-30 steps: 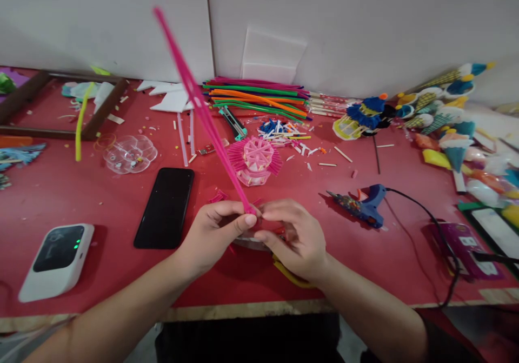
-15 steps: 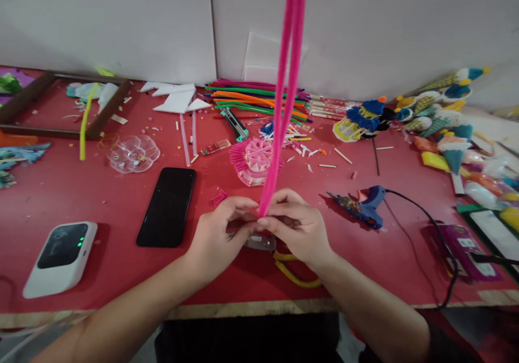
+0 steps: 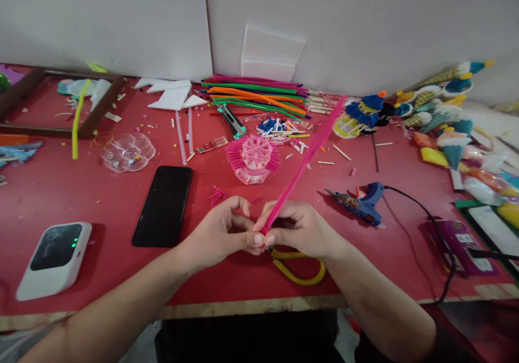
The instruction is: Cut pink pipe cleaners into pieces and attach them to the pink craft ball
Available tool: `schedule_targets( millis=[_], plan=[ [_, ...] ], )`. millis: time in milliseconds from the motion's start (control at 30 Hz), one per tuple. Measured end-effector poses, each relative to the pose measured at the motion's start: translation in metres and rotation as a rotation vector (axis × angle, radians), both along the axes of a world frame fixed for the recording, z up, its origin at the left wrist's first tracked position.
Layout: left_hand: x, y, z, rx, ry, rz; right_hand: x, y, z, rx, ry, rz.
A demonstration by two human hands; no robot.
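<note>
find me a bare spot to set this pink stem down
Bare red table lies between the white device and the black phone, and in front of the glue gun. Either should take the pink stem. Crowded: the back, around the straws and pink wheel, and the right-side toys.

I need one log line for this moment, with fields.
left hand: pinches pink straw end | right hand: pinches same end | straw: leans up-right | near: yellow handle

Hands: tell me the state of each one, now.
Left hand: closed, fingertips pinching the lower end of the pink strip.
Right hand: closed, gripping the same pink strip at its lower end.
</note>
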State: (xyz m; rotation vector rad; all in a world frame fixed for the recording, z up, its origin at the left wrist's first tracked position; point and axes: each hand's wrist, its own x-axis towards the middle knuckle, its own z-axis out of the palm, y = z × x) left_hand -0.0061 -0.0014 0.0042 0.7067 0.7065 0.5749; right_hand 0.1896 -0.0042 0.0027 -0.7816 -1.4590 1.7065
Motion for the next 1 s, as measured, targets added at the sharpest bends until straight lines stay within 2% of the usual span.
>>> schedule_targets(
  millis=[167,333,433,567,633,733,833,900,1000],
  plan=[
    [0.002,0.001,0.000,0.027,-0.015,0.045,-0.005,0.001,-0.004,0.022,0.055,-0.135],
    [0.003,-0.007,0.002,0.243,-0.040,0.173,-0.003,0.002,-0.005,0.006,0.088,-0.252],
    [0.001,-0.012,0.004,0.378,0.050,0.238,-0.002,0.002,-0.004,0.010,0.109,-0.215],
    [0.001,-0.014,0.004,0.460,0.107,0.273,-0.003,0.002,-0.003,0.016,0.146,-0.115],
    [0.002,-0.013,0.003,0.456,0.118,0.281,-0.003,0.003,-0.004,0.021,0.142,-0.110],
    [0.003,-0.009,0.002,0.385,0.161,0.272,-0.002,0.005,-0.007,0.051,0.077,-0.186],
    [0.001,-0.004,0.004,0.277,0.183,0.156,0.001,0.007,-0.007,0.086,-0.003,-0.244],
    [0.000,-0.001,0.005,0.224,0.196,0.082,0.002,0.006,-0.007,0.090,-0.044,-0.212],
    [-0.001,0.002,0.007,0.220,0.276,0.050,0.001,0.005,-0.007,0.061,-0.032,-0.144]
  ],
)
